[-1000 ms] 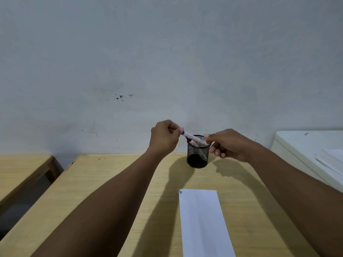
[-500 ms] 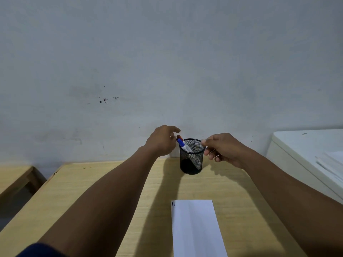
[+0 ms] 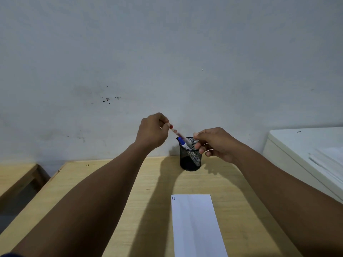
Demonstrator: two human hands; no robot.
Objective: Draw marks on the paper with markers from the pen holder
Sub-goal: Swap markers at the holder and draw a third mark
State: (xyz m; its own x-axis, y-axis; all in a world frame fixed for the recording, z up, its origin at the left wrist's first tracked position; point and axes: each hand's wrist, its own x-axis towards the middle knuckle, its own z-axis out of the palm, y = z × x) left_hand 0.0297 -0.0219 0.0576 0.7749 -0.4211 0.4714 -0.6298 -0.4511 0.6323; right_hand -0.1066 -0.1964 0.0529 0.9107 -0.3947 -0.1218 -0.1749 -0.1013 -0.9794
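A black mesh pen holder [image 3: 189, 160] stands at the far side of the wooden table, near the wall. A blue-capped marker [image 3: 182, 143] leans inside it. My left hand [image 3: 152, 132] pinches the red-capped end of a white marker [image 3: 176, 132] that slants up and left out of the holder, its lower end still at the rim. My right hand [image 3: 215, 143] touches the holder's right rim with its fingertips, the other fingers loosely curled and holding nothing. A white paper strip [image 3: 196, 227] lies in front, with two short black marks at its top left corner.
The wooden table [image 3: 111, 182] ends against a grey wall. A second wooden table [image 3: 14, 175] stands to the left across a gap. A white cabinet [image 3: 306, 154] with papers on it sits at the right.
The blue-capped marker went into the holder. My left hand then rose up and left, drawing the red-capped marker out of it. My right hand stayed at the rim.
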